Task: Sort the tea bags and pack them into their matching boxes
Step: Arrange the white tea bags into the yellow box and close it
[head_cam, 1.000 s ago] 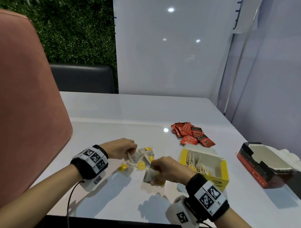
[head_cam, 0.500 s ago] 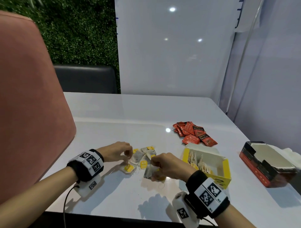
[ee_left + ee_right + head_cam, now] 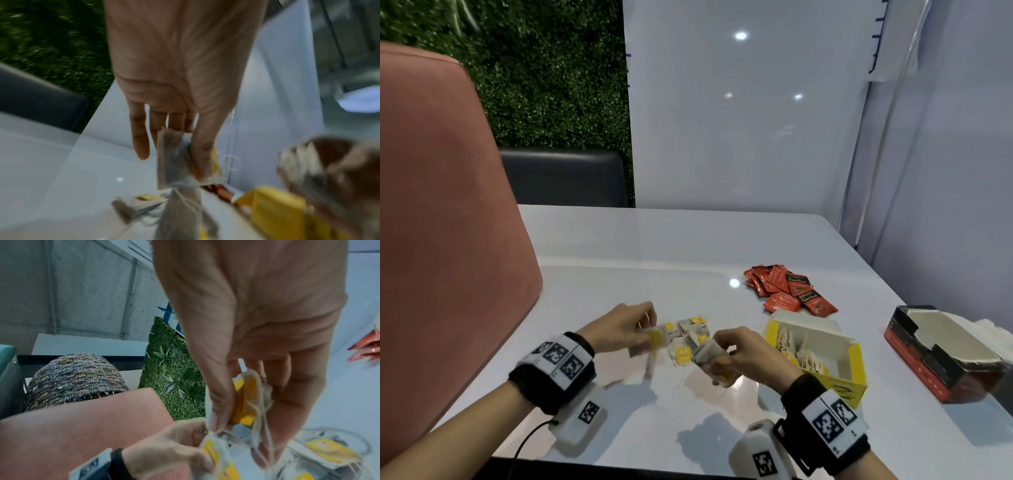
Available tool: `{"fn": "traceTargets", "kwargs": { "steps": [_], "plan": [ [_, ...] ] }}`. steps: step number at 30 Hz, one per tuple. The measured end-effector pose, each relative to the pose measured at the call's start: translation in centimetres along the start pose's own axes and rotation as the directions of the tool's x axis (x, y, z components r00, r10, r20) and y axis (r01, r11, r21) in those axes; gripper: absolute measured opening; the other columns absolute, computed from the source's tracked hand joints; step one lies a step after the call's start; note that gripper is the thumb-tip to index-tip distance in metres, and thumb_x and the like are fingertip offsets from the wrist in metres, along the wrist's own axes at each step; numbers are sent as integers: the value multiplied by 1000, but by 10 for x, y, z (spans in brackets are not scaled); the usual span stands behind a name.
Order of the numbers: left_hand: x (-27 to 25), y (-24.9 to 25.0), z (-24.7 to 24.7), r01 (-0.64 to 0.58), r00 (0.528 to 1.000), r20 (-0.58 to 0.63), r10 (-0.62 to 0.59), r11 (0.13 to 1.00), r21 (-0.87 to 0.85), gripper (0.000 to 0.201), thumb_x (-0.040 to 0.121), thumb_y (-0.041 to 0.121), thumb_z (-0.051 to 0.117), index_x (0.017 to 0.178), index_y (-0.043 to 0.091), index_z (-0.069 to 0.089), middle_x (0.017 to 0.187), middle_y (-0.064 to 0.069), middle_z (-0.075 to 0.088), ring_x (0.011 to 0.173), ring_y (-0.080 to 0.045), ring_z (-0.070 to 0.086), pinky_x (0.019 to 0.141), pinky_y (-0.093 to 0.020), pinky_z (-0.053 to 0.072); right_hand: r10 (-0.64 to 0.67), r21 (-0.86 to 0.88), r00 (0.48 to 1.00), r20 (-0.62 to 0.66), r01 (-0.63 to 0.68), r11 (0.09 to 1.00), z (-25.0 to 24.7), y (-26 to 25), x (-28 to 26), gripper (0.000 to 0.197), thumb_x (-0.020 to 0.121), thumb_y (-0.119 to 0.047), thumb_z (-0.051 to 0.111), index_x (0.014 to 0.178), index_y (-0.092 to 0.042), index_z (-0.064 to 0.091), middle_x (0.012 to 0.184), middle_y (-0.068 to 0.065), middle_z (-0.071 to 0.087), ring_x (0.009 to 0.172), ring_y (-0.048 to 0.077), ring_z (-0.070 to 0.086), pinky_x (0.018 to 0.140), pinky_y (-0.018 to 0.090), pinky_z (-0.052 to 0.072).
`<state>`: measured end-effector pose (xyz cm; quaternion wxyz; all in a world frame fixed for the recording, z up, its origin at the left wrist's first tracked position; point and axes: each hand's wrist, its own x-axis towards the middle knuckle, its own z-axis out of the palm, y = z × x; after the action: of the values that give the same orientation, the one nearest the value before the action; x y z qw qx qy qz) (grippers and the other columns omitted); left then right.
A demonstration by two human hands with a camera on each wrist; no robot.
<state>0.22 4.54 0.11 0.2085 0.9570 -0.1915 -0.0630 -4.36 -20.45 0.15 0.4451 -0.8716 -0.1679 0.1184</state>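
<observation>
Several loose yellow-tagged tea bags (image 3: 690, 337) lie on the white table (image 3: 688, 246) between my hands. My left hand (image 3: 625, 325) pinches a yellow-tagged tea bag (image 3: 171, 155) between thumb and fingers, lifted just off the pile. My right hand (image 3: 743, 353) grips a bunch of yellow-tagged tea bags (image 3: 246, 395) with strings hanging. To its right stands the open yellow box (image 3: 854, 373) with tea bags standing inside. Red foil tea sachets (image 3: 789, 287) lie heaped behind it. The open red and black box (image 3: 941, 356) sits at the far right.
A pink chair back (image 3: 441, 240) fills the left side. A dark bench (image 3: 565, 178) stands behind the table before a green hedge wall (image 3: 544, 68). White crumpled paper (image 3: 993, 329) lies by the red box. The table's near edge is close under my wrists.
My left hand has picked a tea bag out of the pile and lifted it slightly. The right hand keeps its bunch and has barely shifted.
</observation>
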Motion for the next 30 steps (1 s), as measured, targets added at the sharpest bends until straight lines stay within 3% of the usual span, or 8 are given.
{"fn": "traceTargets", "kwargs": {
  "steps": [4, 7, 10, 12, 16, 19, 26, 30],
  "plan": [
    [-4, 4, -11, 193, 979, 7, -206, 908, -372, 30, 77, 17, 74, 102, 18, 57, 86, -2, 64, 75, -13, 57, 64, -17, 45, -7, 17, 1000, 29, 7, 1000, 3, -1, 14, 13, 77, -11, 72, 81, -4, 62, 81, 12, 61, 67, 27, 66, 64, 36, 58],
    [-5, 7, -10, 276, 954, 118, -274, 657, -701, 29, 82, 4, 67, 109, 3, 57, 82, -7, 65, 70, -14, 62, 59, -18, 50, -26, -18, 998, 55, 28, 999, 2, -8, 26, 20, 77, -10, 74, 88, -10, 57, 82, 6, 59, 59, 20, 61, 55, 27, 54],
    [-5, 12, -11, 271, 955, 189, -229, 410, -871, 13, 89, -1, 54, 99, -5, 62, 71, -4, 70, 61, -8, 67, 56, -18, 53, -77, -133, 995, 56, 84, 988, -6, -19, 33, 20, 80, -7, 70, 90, -14, 56, 81, 2, 59, 62, 21, 61, 52, 24, 52],
    [-6, 18, -11, 276, 949, 213, -231, 293, -915, 12, 91, -1, 51, 92, -6, 62, 68, -6, 70, 59, -11, 68, 55, -20, 55, -127, -199, 989, 76, 140, 970, -14, -30, 36, 16, 82, -6, 67, 92, -14, 57, 85, 5, 62, 69, 23, 62, 57, 28, 53],
    [-5, 36, -2, 268, 951, 226, -212, 195, -943, 25, 93, 2, 48, 77, -4, 66, 69, -15, 67, 59, -15, 67, 59, -24, 56, -168, -298, 968, 189, 219, 929, -30, -58, 40, 19, 83, -3, 63, 101, -10, 62, 81, 0, 60, 65, 20, 59, 61, 31, 52],
    [-2, 50, 8, 284, 955, 269, -126, 119, -951, 27, 84, 3, 53, 106, -11, 61, 105, -24, 63, 87, -23, 66, 75, -29, 56, -168, -333, 935, 311, 273, 903, -35, -77, 43, 22, 82, -7, 66, 103, -13, 63, 82, 2, 62, 68, 19, 59, 61, 29, 50],
    [-8, 68, 16, 286, 958, 284, 32, -150, -946, 36, 90, 17, 41, 109, -6, 62, 107, -22, 64, 95, -30, 64, 83, -39, 53, -67, -439, 941, 330, 216, 872, -44, -83, 41, 32, 76, -16, 74, 107, -15, 63, 72, -11, 56, 59, 7, 53, 57, 19, 45],
    [-16, 66, 21, 251, 967, 246, 62, -77, -965, 38, 88, -3, 38, 121, -16, 49, 124, -31, 55, 114, -40, 55, 99, -45, 47, -68, -427, 960, 270, 183, 885, -43, -68, 30, 45, 76, -13, 74, 118, -17, 59, 85, -3, 60, 67, 14, 56, 62, 21, 46]
  ]
}}
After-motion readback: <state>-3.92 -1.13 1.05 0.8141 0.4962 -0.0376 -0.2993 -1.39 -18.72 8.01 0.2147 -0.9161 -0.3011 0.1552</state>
